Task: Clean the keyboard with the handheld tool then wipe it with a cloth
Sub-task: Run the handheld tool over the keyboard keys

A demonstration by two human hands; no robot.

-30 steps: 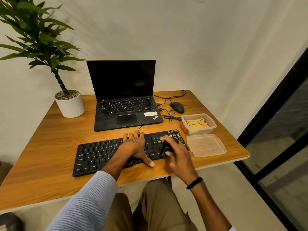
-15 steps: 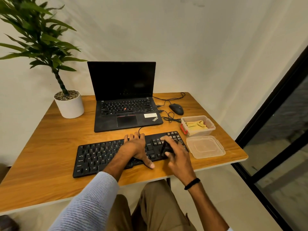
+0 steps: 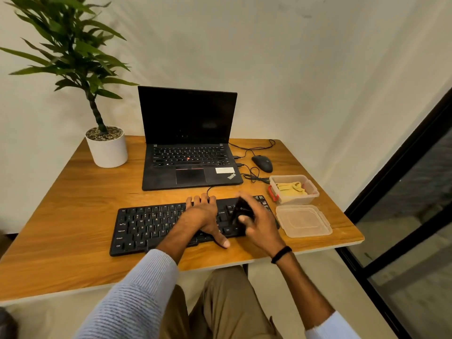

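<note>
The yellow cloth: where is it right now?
In the head view, the yellow cloth lies in the open plastic container at the table's right, behind its lid.

A black keyboard (image 3: 156,226) lies flat near the front edge of the wooden table, its long side running left to right, with white letters on the keys and a thin cable leaving its far edge. A small black handheld tool (image 3: 241,211), blurred, sits over the keyboard's right part, gripped from the right. A yellow cloth (image 3: 291,188) lies crumpled inside an open clear plastic box to the right of the keyboard's far corner.
</note>
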